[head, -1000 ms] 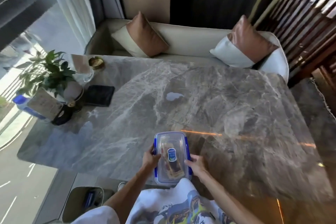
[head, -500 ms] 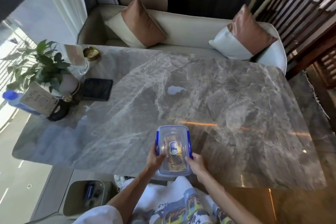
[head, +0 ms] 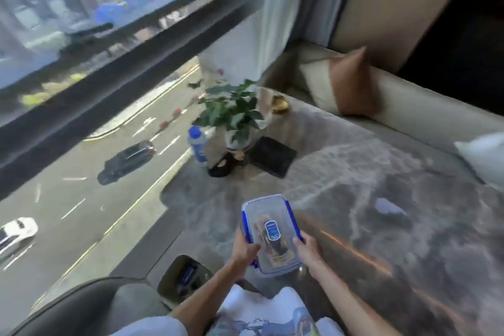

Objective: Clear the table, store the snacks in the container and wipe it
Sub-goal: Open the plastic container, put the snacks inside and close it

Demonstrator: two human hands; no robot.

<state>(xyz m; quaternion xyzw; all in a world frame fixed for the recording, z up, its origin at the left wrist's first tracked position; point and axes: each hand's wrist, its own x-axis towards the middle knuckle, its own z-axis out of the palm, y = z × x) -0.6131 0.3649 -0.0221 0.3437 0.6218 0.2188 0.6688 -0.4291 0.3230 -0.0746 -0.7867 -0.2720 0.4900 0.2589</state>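
Observation:
A clear plastic container (head: 266, 215) with a blue-clipped lid and a blue label is held above the near edge of the grey marble table (head: 368, 199). Snack wrappers show through its lid. My left hand (head: 244, 249) grips its left side, thumb on the lid. My right hand (head: 306, 249) grips its right side. A small pale wet-looking patch (head: 388, 206) lies on the table to the right of the container.
At the table's far left stand a potted plant (head: 234, 114), a blue-capped water bottle (head: 198, 146), a black mat (head: 272, 155), a dark round object (head: 221, 168) and a gold dish (head: 280, 104). A sofa with cushions (head: 351, 84) lines the far side. A bin (head: 184, 277) sits on the floor at my left.
The view has swung left toward the window. Both hands still hold the container, now lifted and shifted slightly toward the table's left end.

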